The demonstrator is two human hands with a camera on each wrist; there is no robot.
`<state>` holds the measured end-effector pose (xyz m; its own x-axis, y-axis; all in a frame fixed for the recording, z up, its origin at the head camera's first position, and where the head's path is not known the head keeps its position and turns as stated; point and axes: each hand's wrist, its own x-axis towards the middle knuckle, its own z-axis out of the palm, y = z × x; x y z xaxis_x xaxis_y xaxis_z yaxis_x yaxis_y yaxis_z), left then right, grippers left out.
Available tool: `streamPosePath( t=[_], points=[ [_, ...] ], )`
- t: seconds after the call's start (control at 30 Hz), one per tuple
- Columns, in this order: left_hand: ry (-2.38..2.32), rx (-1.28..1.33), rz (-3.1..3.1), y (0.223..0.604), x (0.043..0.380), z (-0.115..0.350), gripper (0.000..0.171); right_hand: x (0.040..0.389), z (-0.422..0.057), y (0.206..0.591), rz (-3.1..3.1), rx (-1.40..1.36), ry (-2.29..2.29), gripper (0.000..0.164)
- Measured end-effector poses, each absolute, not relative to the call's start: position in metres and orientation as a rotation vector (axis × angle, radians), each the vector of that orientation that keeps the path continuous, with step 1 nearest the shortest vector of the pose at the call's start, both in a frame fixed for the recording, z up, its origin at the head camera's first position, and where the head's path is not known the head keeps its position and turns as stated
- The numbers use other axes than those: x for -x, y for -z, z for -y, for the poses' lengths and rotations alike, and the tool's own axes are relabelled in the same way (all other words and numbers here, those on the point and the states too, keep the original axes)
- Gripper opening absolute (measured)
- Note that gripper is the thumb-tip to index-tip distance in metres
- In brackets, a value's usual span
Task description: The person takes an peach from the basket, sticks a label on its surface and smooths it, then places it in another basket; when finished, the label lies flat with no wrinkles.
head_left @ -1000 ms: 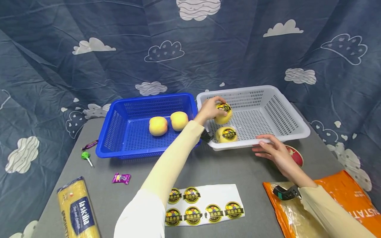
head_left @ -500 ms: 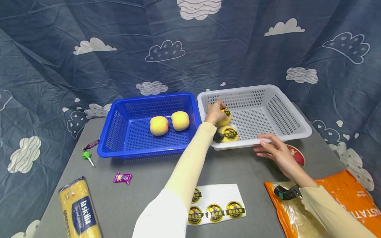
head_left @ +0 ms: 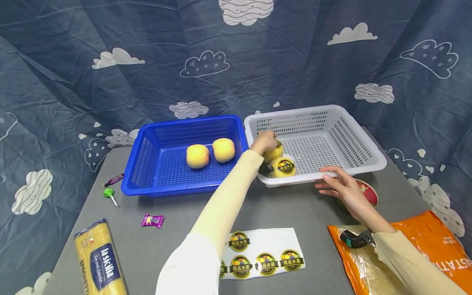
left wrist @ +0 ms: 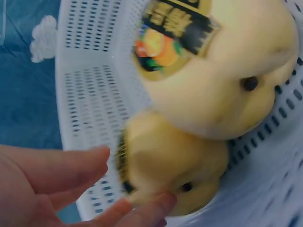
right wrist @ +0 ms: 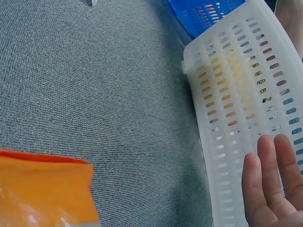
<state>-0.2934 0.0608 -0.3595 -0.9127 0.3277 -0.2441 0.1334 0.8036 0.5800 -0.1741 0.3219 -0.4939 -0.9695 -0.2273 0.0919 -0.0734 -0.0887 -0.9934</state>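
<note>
Touching the rear yellow fruit (left wrist: 173, 163) lightly, it seems, my left hand (head_left: 264, 141) has loosely spread fingers, the thumb apart from the skin, so nothing is gripped. That fruit sits at the left end of the white basket (head_left: 313, 152), just behind the front fruit (head_left: 279, 172); each bears a sticker (left wrist: 177, 33). My right hand (head_left: 343, 188) is uncurled at the basket's front wall. I judge the fruit firm, fairly light, smooth enough to roll, perhaps easily bruised. I'd cup its rounded sides between thumb and fingers, avoiding the sticker. The basket looks stiff, best steadied by its rim.
</note>
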Motion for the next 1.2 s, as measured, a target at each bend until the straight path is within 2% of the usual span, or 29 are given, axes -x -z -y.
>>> streamPosePath(
  t=[0.13, 0.27, 0.5, 0.63, 0.8, 0.9, 1.2],
  points=[
    [-0.9, -0.496, -2.605, 0.354, 0.3, -0.049, 0.048, 0.175, -0.322, 0.494, -2.039, 0.337, 2.218, 0.037],
    [-1.116, -0.635, -2.518, 0.339, 0.294, -0.028, 0.045, 0.17, -0.318, 0.487, -1.972, 0.393, 2.261, 0.038],
    [-1.516, -0.692, -2.331, 0.294, 0.246, 0.024, 0.039, 0.166, -0.316, 0.482, -1.965, 0.479, 2.229, 0.041],
    [-1.715, -0.701, -2.215, 0.286, 0.223, 0.053, 0.039, 0.149, -0.293, 0.444, -2.017, 0.527, 2.131, 0.038],
    [-1.955, -0.713, -2.064, 0.303, 0.201, 0.087, 0.037, 0.132, -0.256, 0.396, -2.107, 0.456, 2.028, 0.031],
    [-2.033, -0.69, -2.011, 0.317, 0.183, 0.107, 0.038, 0.133, -0.239, 0.379, -2.111, 0.487, 2.018, 0.029],
    [-2.111, -0.501, -1.95, 0.364, 0.127, 0.147, 0.042, 0.173, -0.185, 0.345, -2.159, 0.665, 1.923, 0.033]
  ],
)
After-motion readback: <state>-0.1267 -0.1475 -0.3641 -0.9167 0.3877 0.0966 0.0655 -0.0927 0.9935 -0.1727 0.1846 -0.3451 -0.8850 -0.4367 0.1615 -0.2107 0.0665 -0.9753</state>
